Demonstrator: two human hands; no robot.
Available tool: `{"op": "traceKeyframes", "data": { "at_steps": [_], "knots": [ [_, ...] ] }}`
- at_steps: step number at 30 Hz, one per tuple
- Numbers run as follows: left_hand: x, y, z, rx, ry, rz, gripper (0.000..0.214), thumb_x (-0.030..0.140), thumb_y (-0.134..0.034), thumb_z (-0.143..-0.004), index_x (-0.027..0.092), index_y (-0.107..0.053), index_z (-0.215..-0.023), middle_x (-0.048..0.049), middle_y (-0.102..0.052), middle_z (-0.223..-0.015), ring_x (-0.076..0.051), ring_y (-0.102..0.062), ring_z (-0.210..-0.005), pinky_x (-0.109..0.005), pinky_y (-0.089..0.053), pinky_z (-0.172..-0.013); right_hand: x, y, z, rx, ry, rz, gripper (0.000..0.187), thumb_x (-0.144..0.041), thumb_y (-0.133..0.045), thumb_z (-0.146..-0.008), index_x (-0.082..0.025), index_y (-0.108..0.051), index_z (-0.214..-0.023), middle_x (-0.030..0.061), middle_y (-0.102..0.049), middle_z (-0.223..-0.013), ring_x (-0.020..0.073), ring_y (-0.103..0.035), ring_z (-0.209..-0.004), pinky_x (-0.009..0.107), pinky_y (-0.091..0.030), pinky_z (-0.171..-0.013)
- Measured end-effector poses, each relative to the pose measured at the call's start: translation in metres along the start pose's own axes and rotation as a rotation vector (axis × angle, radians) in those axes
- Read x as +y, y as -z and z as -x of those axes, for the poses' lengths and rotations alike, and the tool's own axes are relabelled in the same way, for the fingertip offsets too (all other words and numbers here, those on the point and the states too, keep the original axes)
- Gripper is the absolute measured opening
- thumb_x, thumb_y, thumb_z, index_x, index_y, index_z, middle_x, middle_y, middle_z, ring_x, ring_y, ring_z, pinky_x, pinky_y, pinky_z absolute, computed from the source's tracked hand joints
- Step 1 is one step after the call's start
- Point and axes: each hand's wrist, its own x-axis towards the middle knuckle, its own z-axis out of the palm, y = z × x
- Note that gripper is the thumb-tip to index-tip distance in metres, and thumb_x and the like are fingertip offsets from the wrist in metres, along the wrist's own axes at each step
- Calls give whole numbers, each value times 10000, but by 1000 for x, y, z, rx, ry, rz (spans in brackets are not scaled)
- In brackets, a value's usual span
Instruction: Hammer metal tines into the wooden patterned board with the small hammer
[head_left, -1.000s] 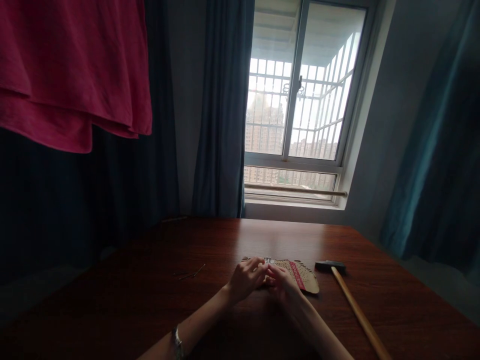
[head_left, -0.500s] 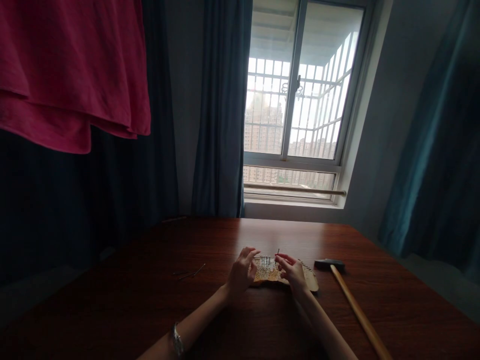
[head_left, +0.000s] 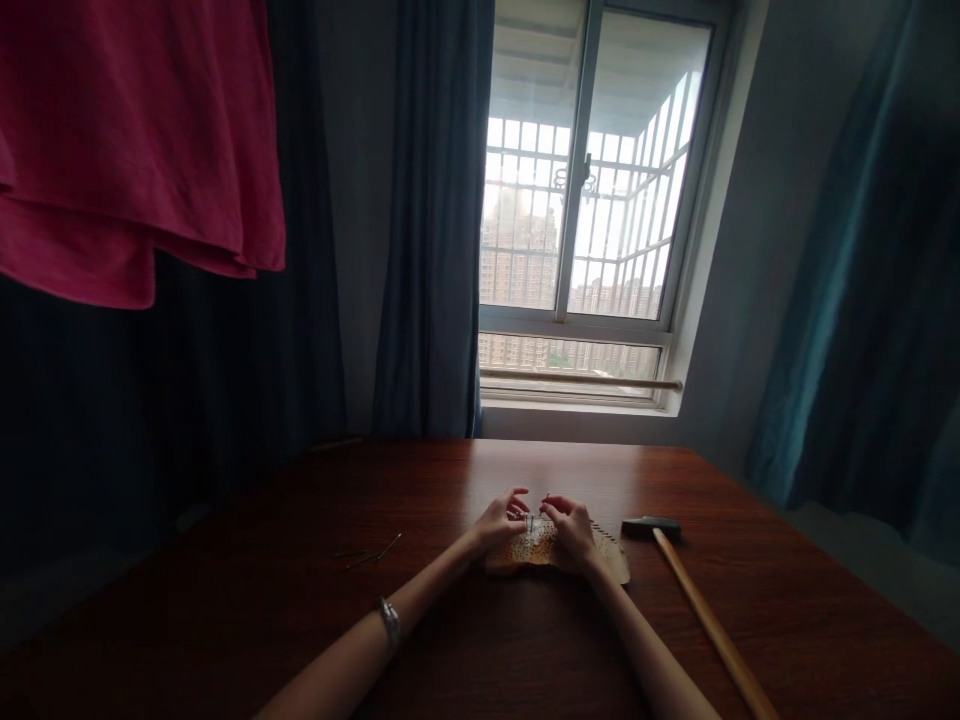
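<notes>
A flat pale board [head_left: 551, 545] dotted with many dark holes lies on the table in front of me. Several dark nails [head_left: 532, 523] stand upright near its far edge, partly covered by my fingers. My right hand [head_left: 571, 525] pinches a nail [head_left: 545, 499] over the far part of the board. Across from it, my left hand [head_left: 501, 520] is at the board's left side beside the standing nails. Its fingers are apart and curved; whether a fingertip touches a nail is too small to tell.
A hammer with a wooden handle [head_left: 709, 615] lies right of the board, its dark head [head_left: 651, 527] pointing away. Several loose nails [head_left: 371, 553] lie to the left on the brown wooden table [head_left: 420, 640]. Beyond the table are a window [head_left: 577, 250] and curtains [head_left: 431, 250].
My left hand has moved forward and right, closer to the standing nails. My right hand has shifted slightly left and lowered its nail a little. The whole view has turned slightly.
</notes>
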Motion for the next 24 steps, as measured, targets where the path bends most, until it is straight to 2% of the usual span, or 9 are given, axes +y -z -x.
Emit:
{"op": "traceKeyframes", "data": {
  "at_steps": [3, 5, 14, 24],
  "knots": [
    [0, -3, -6, -99, 18, -33, 449, 178, -592, -638, 157, -536, -1083, -39, -624, -878, -163, -581, -815, -297, -472, -745, 4, 0, 4, -23, 19, 47, 239, -369, -580, -684, -180, -703, -763, 63, -708, -741, 215, -631, -714, 312, -471, -679],
    [1, -4, -5, -122, 14, -45, 380, 207, -590, -650, 149, -576, -1026, -36, -633, -853, -168, -587, -809, -290, -469, -737, 6, 1, 7, -42, 33, 75, 228, -353, -566, -695, -187, -705, -771, 54, -707, -730, 207, -630, -700, 303, -468, -670],
    [2, -7, -2, -48, 0, -86, 277, 236, -577, -672, 118, -643, -914, -63, -665, -867, -177, -601, -805, -264, -469, -723, 8, -1, 11, -94, 61, 165, 190, -308, -547, -714, -223, -709, -766, 32, -716, -756, 184, -629, -706, 266, -461, -659],
    [0, -8, -3, -63, -1, -76, 262, 237, -595, -663, 121, -665, -888, -40, -672, -847, -162, -596, -789, -230, -461, -702, 6, -2, 13, -107, 92, 279, 212, -297, -534, -721, -182, -707, -760, 45, -699, -735, 158, -597, -649, 236, -454, -598]
  ]
}}
